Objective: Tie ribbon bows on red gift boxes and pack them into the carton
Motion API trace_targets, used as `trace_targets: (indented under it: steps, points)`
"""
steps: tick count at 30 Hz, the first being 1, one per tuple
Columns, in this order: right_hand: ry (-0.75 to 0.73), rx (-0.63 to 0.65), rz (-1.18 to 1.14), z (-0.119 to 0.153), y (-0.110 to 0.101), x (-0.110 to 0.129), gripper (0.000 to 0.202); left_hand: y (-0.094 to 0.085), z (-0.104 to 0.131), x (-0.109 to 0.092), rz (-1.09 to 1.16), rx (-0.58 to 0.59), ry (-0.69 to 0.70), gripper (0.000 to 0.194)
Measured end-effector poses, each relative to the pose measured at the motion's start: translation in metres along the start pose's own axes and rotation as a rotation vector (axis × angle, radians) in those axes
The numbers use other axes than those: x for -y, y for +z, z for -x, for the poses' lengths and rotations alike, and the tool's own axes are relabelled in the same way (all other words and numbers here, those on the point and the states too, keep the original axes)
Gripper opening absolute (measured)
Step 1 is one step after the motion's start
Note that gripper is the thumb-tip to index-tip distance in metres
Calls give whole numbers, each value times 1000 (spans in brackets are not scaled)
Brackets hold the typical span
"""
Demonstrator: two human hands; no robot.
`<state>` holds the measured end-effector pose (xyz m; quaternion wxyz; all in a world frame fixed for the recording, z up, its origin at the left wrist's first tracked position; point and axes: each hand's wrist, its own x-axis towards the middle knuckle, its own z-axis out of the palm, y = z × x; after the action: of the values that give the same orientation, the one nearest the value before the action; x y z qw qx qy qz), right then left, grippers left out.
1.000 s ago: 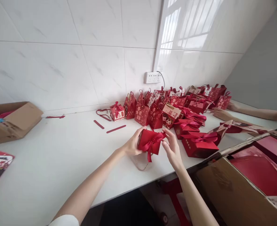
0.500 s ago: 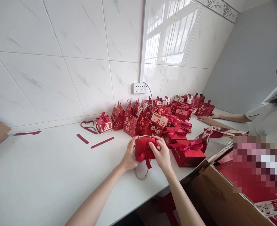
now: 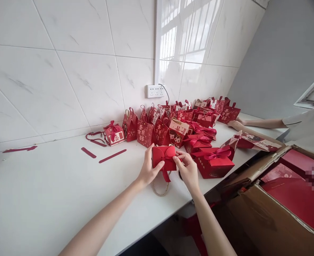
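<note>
Left hand (image 3: pixel 146 169): fingers clamped on left side of small red gift box (image 3: pixel 158 153), thumb across near face. Right hand (image 3: pixel 188 170): fingertips together on right end of the box's ribbon bow (image 3: pixel 165 159), at the box's right edge. Box sits between the 2 hands, over the counter (image 3: pixel 53 192); can't tell if its underside touches. Twisted rope handle (image 3: pixel 159 194) loops down just below the fingers, nearer the wearer.

Left of the fingers: 2 flat dark-red strips, 1 short (image 3: pixel 88 153), 1 longer (image 3: pixel 112 156); past them, windowed red box (image 3: pixel 114 134) with bow, ribbon loop (image 3: pixel 95 138) beside it. Beyond the fingers: crowded red gift boxes, incl. 1 cream-and-red box (image 3: pixel 178 127). Just right of right-hand fingers: larger red box (image 3: pixel 215 167), bow on top. Farther right, nearer wearer: open cardboard carton (image 3: pixel 269 217) with red pieces inside. Far right, beyond: co-worker's hand (image 3: pixel 236 124) near standing boxes. Wall socket strip (image 3: pixel 155 91) well beyond the fingers.
</note>
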<state>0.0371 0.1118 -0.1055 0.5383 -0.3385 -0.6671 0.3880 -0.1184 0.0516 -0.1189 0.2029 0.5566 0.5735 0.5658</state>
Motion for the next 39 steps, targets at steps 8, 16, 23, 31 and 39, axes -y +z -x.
trace_targets:
  steps: [8,16,23,31,39]
  points:
    - [-520,21,334,-13,-18,10,8,-20,-14,-9,-106,96,8,48]
    - [-707,283,493,-34,-29,26,12,-24,-16,-13,-182,125,38,40]
    - [-377,157,418,-19,-25,6,17,-29,-22,-18,-311,137,48,37]
    - [-626,150,460,-19,-23,1,8,-29,-27,-16,-357,111,145,42]
    - [-346,-71,343,7,-13,-3,14,-22,-32,-31,-509,195,341,33]
